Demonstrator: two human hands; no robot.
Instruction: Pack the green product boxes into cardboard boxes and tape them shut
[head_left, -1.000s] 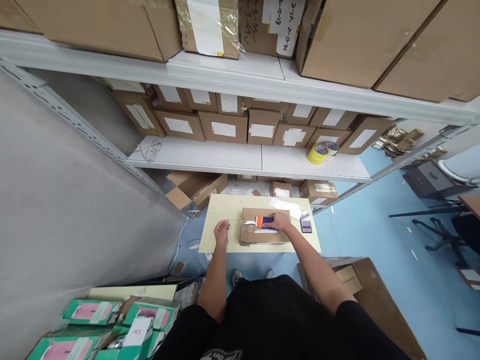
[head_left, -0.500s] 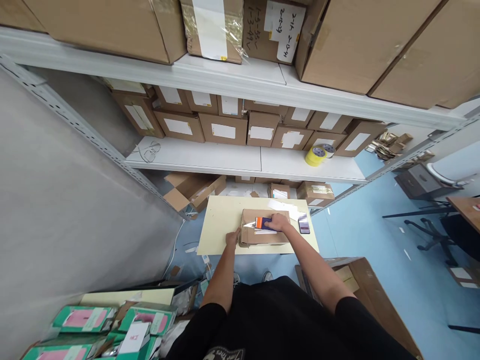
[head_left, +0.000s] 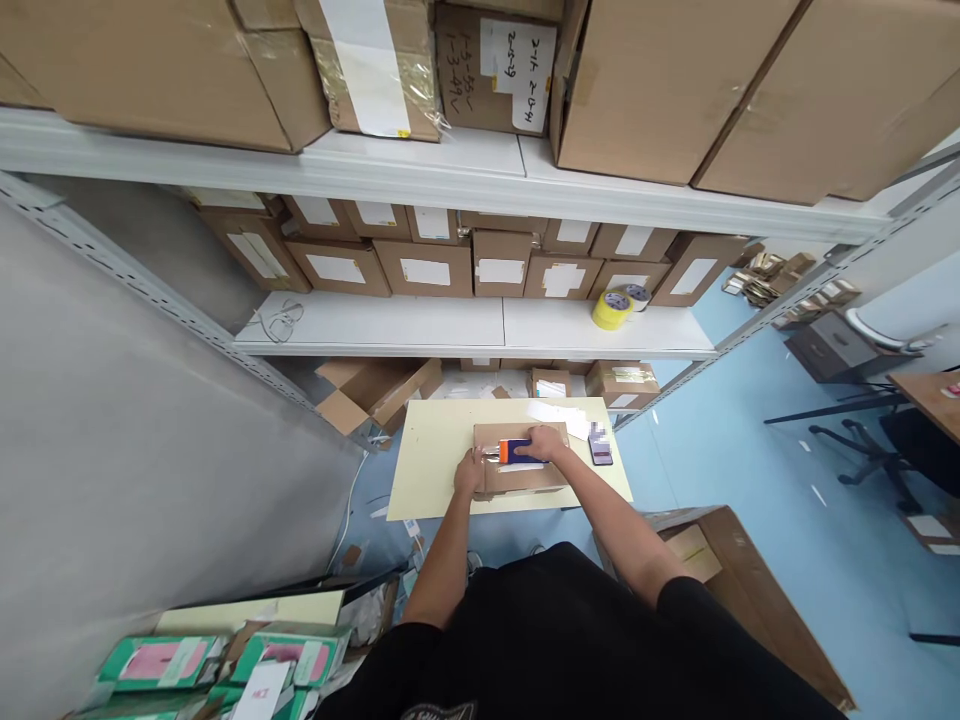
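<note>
A closed cardboard box (head_left: 523, 484) lies on the pale yellow table before me. My right hand (head_left: 545, 443) is wrapped around a blue and orange tape dispenser (head_left: 514, 452), held over the top of the box. From the dispenser's front, shiny clear tape (head_left: 489, 453) reaches toward the box's left end. There my left hand (head_left: 469, 472) grips the edge, its fingertips close to the tape; whether they also pinch the tape is too small to tell. A white label under the dispenser is partly covered.
The table (head_left: 427, 460) also bears white paper sheets (head_left: 559, 413) and a phone (head_left: 600, 445) right of the box. An open carton (head_left: 382, 390) stands behind left. Yellow tape rolls (head_left: 613, 310) sit on the shelf (head_left: 420, 322). A large open carton (head_left: 757, 590) is at my right.
The tape dispenser and my right hand have shifted slightly left relative to the box. My left fingers have come up over the box's left end. The camera view has shifted too.
</note>
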